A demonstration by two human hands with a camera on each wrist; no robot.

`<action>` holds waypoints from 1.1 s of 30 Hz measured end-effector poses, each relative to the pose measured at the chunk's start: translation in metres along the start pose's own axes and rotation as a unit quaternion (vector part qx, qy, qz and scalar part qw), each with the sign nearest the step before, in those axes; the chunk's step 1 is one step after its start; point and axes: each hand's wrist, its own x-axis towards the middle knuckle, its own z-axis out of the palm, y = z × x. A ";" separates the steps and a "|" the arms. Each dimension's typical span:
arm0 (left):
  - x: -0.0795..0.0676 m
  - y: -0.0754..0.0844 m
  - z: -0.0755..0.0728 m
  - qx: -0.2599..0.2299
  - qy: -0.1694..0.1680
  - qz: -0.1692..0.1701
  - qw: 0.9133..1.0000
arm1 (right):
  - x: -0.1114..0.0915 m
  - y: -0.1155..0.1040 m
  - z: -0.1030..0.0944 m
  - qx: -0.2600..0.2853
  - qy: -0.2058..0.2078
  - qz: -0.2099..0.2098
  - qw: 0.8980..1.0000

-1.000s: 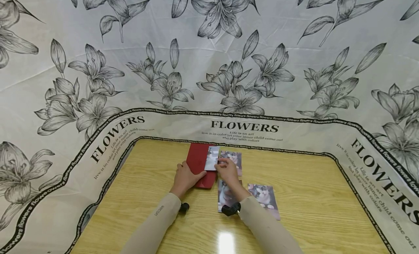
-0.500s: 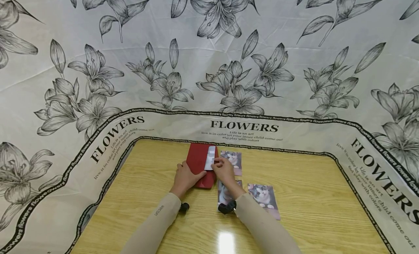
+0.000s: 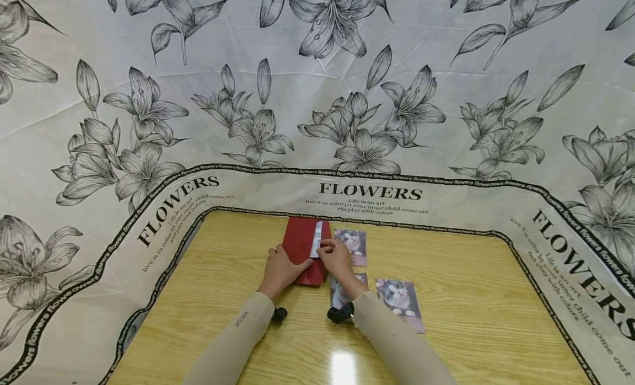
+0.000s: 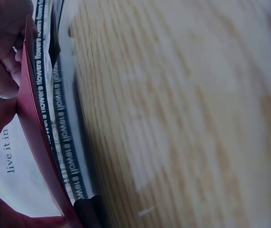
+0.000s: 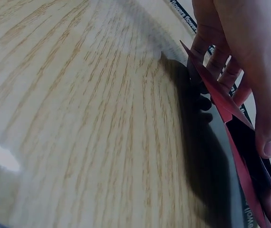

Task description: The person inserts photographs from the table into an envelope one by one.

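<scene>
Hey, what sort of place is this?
Probably a curtained-off indoor work spot: there's a wood-grain table, flower-print cloth rising around it, and cat photos laid on top.

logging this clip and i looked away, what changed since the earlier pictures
The right hand moved left, sliding the pale card further into the red envelope, so less of it shows. Neither hand visibly let go. The left hand stays on the envelope; the three photo cards lie where they were.
</scene>
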 end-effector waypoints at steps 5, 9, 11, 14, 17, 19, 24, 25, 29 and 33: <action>-0.001 0.001 0.000 -0.001 0.000 0.001 1.000 | 0.000 -0.001 0.002 -0.026 0.007 -0.013 1.000; -0.003 0.001 0.000 -0.001 0.001 0.003 1.000 | 0.001 0.001 0.005 -0.022 0.009 -0.010 1.000; -0.003 0.001 0.001 -0.002 0.004 0.005 1.000 | 0.001 0.001 0.006 -0.018 0.004 -0.004 1.000; -0.002 0.001 0.002 -0.004 0.009 0.010 1.000 | 0.000 0.000 0.007 -0.018 -0.003 -0.001 1.000; -0.002 0.001 0.003 -0.008 0.010 0.009 1.000 | -0.001 -0.001 0.007 -0.025 -0.002 -0.004 1.000; -0.002 0.002 0.003 -0.009 0.009 0.008 1.000 | -0.002 0.000 0.006 -0.024 0.002 -0.008 1.000; -0.002 0.003 0.003 -0.006 0.009 0.005 1.000 | -0.004 0.004 0.000 0.030 -0.001 -0.012 0.999; -0.002 0.003 0.002 -0.006 0.009 0.005 1.000 | -0.005 0.005 -0.002 0.045 -0.002 -0.014 0.999; -0.003 0.003 0.000 -0.010 0.006 0.001 1.000 | -0.008 0.010 -0.013 0.071 0.003 -0.012 0.997; -0.004 0.002 -0.001 -0.013 0.005 -0.001 1.000 | -0.009 0.015 -0.028 0.072 0.005 -0.011 0.997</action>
